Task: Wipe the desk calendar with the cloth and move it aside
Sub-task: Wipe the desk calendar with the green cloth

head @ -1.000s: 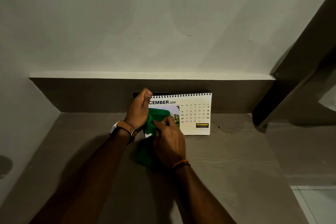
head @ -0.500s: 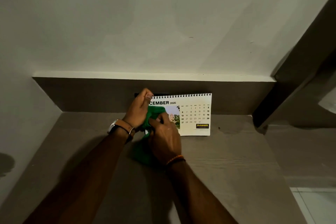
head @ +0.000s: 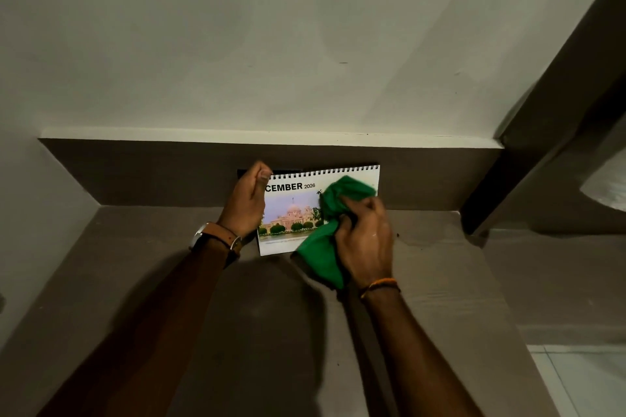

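A spiral-bound desk calendar (head: 294, 210) showing December 2026 and a photo of a building stands on the grey-brown desk (head: 264, 332), close to the back panel. My left hand (head: 247, 201) grips its upper left corner, thumb over the top edge. A bunched green cloth (head: 333, 223) is pressed against the right half of the calendar's face by my right hand (head: 367, 237), covering the date grid. The cloth's lower end hangs down onto the desk.
A low brown back panel (head: 152, 173) with a white ledge runs behind the desk, under a plain wall. A dark slanted beam (head: 542, 132) rises at the right. Tiled floor (head: 582, 379) shows past the desk's right edge.
My right hand has carried the cloth from the left part of the calendar's face across to its right half, uncovering the photo. The left hand still holds the same corner.
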The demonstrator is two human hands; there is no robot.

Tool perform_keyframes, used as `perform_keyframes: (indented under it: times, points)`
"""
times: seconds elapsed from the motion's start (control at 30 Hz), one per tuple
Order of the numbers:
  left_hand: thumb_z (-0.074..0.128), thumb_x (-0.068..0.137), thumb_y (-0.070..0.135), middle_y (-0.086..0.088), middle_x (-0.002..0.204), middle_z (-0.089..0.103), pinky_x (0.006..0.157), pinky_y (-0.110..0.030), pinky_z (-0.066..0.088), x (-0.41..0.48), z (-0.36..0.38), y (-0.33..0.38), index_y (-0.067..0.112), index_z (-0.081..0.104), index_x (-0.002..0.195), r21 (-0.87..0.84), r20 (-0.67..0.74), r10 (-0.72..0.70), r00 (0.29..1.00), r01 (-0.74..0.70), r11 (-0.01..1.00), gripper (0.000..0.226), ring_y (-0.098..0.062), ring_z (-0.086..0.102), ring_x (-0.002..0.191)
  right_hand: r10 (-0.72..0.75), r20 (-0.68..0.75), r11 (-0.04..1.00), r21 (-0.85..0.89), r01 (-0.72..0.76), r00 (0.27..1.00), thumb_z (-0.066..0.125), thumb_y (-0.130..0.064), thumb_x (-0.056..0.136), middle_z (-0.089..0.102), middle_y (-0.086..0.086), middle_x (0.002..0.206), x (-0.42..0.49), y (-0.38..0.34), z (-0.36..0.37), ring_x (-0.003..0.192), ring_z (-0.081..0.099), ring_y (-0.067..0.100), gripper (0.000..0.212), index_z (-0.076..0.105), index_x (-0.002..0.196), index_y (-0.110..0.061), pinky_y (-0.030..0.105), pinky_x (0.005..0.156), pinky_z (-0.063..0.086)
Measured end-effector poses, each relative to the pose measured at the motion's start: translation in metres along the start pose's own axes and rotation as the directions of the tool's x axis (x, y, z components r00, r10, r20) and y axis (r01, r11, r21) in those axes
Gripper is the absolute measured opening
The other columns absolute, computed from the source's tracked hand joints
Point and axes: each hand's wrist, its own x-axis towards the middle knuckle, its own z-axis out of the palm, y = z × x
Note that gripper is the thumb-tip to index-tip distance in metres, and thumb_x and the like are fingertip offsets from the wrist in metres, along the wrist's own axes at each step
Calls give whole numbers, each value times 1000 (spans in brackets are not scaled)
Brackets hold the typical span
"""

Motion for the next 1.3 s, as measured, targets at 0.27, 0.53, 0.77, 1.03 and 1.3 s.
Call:
perform_keyframes:
  times: [0.27,0.53,0.77,1.03,1.3]
  points:
    - [28,106,24,5,72,42,59,-26,34,1,-2,1,7,47,91,9,16,-4,1000,4,1000,30,-8,39,64,158,3,985,-65,-158,987,61,-9,89,62,8,117,-6,18,-5,107,62,27,36,72,120,-21,35,97,48]
    - [30,106,23,7,72,41,58,-15,32,2,0,3,8,46,90,24,10,-3,1000,3,1000,28,2,39,61,-176,242,984,16,178,954,55,-17,94,55,2,123,-34,-45,54,94,65,23,30,69,119,-25,29,82,56]
    - [29,106,22,4,73,40,60,-23,31,1,-2,3,4,46,90,14,28,2,1000,-3,1000,29,-8,37,65,18,240,996,-84,2,971,59,-15,88,59,6,127,-40,-1,22,108,63,29,36,71,119,-26,37,97,50]
    - [29,106,24,6,73,41,59,-20,33,0,0,5,8,46,90,-1,24,-20,1000,20,1000,28,-1,38,63,44,-16,999,15,-44,999,61,-9,85,61,10,112,5,-17,4,94,64,29,37,75,117,-20,32,89,47]
    - [29,106,27,7,72,39,60,-29,31,1,-2,2,14,43,88,9,40,0,999,-1,1000,26,-6,35,63,-84,422,983,-115,145,903,51,-31,90,52,3,119,-50,-11,32,92,63,28,42,63,130,-34,40,82,57]
